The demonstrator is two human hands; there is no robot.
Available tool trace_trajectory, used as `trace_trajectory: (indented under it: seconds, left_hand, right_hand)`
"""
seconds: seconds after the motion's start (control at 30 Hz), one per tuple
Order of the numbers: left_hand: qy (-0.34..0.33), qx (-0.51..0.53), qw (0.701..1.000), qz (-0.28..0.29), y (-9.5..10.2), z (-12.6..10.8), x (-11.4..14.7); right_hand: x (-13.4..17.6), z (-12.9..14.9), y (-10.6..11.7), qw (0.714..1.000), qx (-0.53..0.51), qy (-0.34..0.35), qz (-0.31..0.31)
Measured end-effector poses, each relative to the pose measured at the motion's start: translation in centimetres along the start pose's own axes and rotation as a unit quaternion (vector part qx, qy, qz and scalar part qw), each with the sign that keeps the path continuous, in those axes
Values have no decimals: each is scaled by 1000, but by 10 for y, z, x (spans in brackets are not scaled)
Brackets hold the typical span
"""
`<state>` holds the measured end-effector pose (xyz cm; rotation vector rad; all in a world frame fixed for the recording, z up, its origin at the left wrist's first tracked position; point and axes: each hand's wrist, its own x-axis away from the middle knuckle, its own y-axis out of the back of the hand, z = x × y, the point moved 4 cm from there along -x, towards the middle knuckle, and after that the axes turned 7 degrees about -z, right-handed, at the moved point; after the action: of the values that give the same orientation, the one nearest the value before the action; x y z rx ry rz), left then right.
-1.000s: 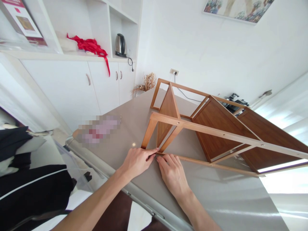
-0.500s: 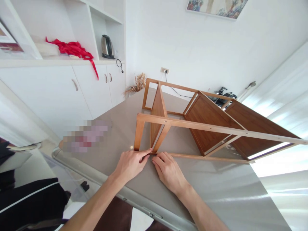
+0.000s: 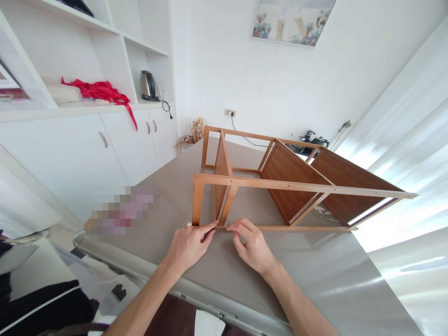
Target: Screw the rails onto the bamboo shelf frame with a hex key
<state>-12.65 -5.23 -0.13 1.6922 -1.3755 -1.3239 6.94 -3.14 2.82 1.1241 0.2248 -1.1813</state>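
Both hands are at the lower centre of the frame, on the near side of the desk [image 3: 332, 261], a smooth grey-brown surface. The left hand [image 3: 189, 245] reaches in from the lower left: palm down, index finger extended onto the slim light-brown wooden rail [image 3: 275, 228], thumb close beneath. Whether this grip clamps the rail cannot be told; the fingertips overlap the joint. The right hand [image 3: 254, 245] reaches in from the lower right: wrist bent, fingers curled, index fingertip at the same rail; thumb and index stand apart. Directly beyond both grips lies the brown wooden three-panel rack [image 3: 290, 168], resting on its side at centre right. Its long axis runs left to right across the frame. The left hand is nearer its left end. Farther back, upper left, stands a steel-and-black kettle [image 3: 149, 85].
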Motion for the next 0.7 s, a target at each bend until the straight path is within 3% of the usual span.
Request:
trace_trajectory:
  seconds: [0.13,0.3,0.43,0.53,0.7]
  left_hand:
    - [-17,-2,1000,-2,0,0,1]
    - [-44,1,999,-10,2,1,2]
    - [-67,109,991,-48,10,4,6]
    - [-10,230,966,-119,18,19,9]
    - [73,291,944,-138,23,48,7]
  right_hand:
    - [-1,-7,2,999,19,-28,-28]
    - [17,-5,-1,995,49,-87,-20]
    - [35,3,-1,992,69,-103,-11]
    - [47,3,8,988,100,-115,-15]
    - [69,-5,38,966,198,-154,-69]
